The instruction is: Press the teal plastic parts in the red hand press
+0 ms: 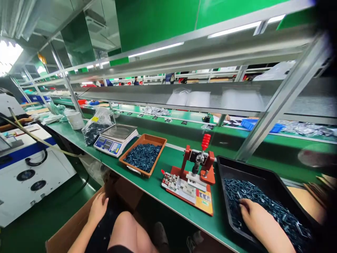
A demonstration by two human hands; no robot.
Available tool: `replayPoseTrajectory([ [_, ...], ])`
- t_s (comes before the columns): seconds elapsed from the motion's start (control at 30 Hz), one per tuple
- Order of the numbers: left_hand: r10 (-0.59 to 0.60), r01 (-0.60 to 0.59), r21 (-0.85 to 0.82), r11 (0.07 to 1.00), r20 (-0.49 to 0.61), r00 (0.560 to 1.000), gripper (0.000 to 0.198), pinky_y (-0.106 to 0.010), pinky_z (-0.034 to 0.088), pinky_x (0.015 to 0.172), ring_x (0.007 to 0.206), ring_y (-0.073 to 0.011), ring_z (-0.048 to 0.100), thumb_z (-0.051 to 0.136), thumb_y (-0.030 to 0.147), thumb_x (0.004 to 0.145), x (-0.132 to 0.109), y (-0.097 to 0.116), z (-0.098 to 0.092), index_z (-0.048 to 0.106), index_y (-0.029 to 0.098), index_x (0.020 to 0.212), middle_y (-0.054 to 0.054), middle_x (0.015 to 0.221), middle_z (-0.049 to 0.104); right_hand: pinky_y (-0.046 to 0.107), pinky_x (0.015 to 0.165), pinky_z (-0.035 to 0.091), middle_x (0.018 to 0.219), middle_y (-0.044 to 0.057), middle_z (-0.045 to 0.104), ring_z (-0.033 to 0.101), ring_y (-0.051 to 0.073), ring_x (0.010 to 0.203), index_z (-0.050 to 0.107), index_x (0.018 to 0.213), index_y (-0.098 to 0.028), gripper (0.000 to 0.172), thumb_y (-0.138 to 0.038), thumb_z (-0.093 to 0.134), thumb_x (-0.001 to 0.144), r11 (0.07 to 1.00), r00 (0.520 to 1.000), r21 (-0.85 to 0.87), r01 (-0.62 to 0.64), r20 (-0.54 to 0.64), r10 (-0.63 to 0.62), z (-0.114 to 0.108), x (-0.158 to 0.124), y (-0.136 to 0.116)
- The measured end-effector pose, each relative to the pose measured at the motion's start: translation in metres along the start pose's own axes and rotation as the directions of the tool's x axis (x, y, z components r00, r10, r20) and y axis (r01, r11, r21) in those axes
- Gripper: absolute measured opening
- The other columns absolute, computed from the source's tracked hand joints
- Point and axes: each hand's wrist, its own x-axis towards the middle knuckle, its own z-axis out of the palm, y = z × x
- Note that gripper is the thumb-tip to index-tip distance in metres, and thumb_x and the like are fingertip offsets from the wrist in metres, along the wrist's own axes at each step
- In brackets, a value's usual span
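My right hand (254, 215) reaches into a large black tray (228, 211) at the right. Its fingers curl down among many small dark blue-black parts (247, 188); what lies between the fingertips is hidden. My left hand (98, 208) hangs below the bench edge, over an open cardboard box (63, 228) beside my legs. Its thumb stands apart from the fingers, and nothing shows in it. Between the two hands, on the bench, stands a red hand-press fixture (188, 186) with a red ribbed lever handle (206, 142) pointing up.
An orange-brown tray (151, 172) of similar dark parts sits left of the press. Past it are a weighing scale (116, 138) and a clear bag (97, 124) of dark pieces. A slanted metal post (279, 102) and a shelf (147, 95) rise behind the bench.
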Motion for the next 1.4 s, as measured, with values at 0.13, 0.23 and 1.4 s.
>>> replayPoseTrajectory([
  [0.13,0.488,-0.497,-0.098,0.862,-0.107,0.866,0.034,-0.044,0.042,0.120,0.129,-0.0281,0.060,0.050,0.042,0.094,0.020,0.134,-0.006,0.072,0.023,0.112,-0.010,0.131,0.067,0.047,0.072,0.056,0.071,0.014,0.072,0.071,0.034,0.069,0.059,0.062,-0.029,0.034,-0.051,0.043,0.083,0.998,0.996,0.055,-0.026,0.087,0.022,-0.011,-0.001,-0.014],
  [0.23,0.636,-0.634,-0.100,0.767,-0.014,0.772,0.032,-0.040,0.044,0.117,0.125,-0.0262,0.061,0.050,0.035,0.096,0.033,0.225,-0.003,0.073,0.021,0.114,-0.011,0.128,0.068,0.046,0.068,0.054,0.066,0.012,0.070,0.070,0.035,0.066,0.055,0.062,-0.030,0.038,-0.059,0.041,0.084,0.994,0.987,0.016,-0.112,0.119,0.110,-0.021,-0.006,-0.026],
  [1.4,0.324,-0.449,0.233,0.863,0.428,0.844,0.032,-0.043,0.053,0.095,0.105,-0.0286,0.068,0.065,0.038,0.094,0.079,0.328,0.040,0.073,0.025,0.123,-0.003,0.114,0.075,0.026,0.057,0.057,0.096,0.007,0.074,0.070,0.017,0.071,0.071,0.092,-0.020,0.045,-0.060,0.082,0.074,0.264,0.951,0.955,-0.136,0.050,0.306,-0.027,-0.049,-0.129],
])
